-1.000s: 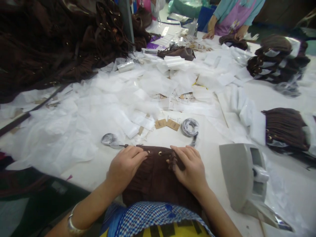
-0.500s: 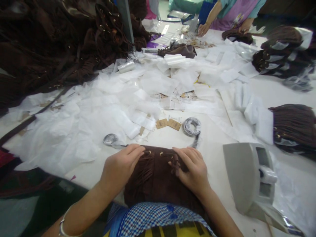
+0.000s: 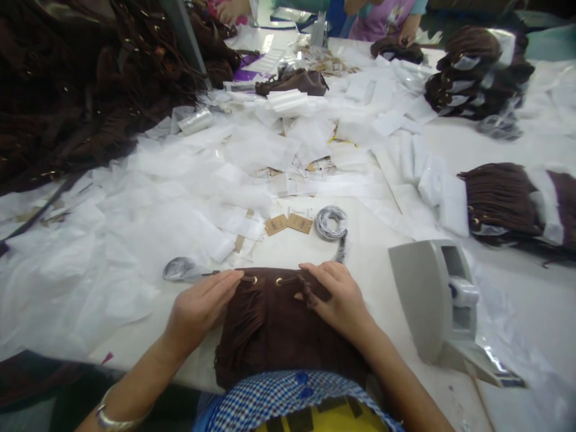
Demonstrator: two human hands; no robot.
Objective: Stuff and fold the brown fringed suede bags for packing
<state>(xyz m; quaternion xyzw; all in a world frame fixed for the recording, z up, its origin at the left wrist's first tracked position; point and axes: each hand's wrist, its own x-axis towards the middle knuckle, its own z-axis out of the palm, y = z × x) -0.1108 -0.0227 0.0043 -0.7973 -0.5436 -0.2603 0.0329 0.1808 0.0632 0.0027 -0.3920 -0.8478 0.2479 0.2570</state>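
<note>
Brown bag (image 3: 292, 336), head view: at the table's (image 3: 366, 225) near edge, cord (image 3: 290, 280) already through its eyelets (image 3: 279, 281), two tags (image 3: 300, 223) still apart beyond. Left hand (image 3: 200, 303), fingers nearly straight, touches one corner, hold unclear; right hand (image 3: 339, 294) pinches the corded edge.

A white table (image 3: 369, 255) carries a brown bag (image 3: 290, 336), tan tags (image 3: 299, 223) — and white sheets (image 3: 121, 264).

Between left grip (image 3: 198, 309) and right grip (image 3: 337, 297), a matt dark-brown suede-like fringed bag (image 3: 288, 336) with shiny round gold metal eyelets (image 3: 279, 281); right of both, smooth, curved grey plastic dispenser (image 3: 420, 300).
</note>
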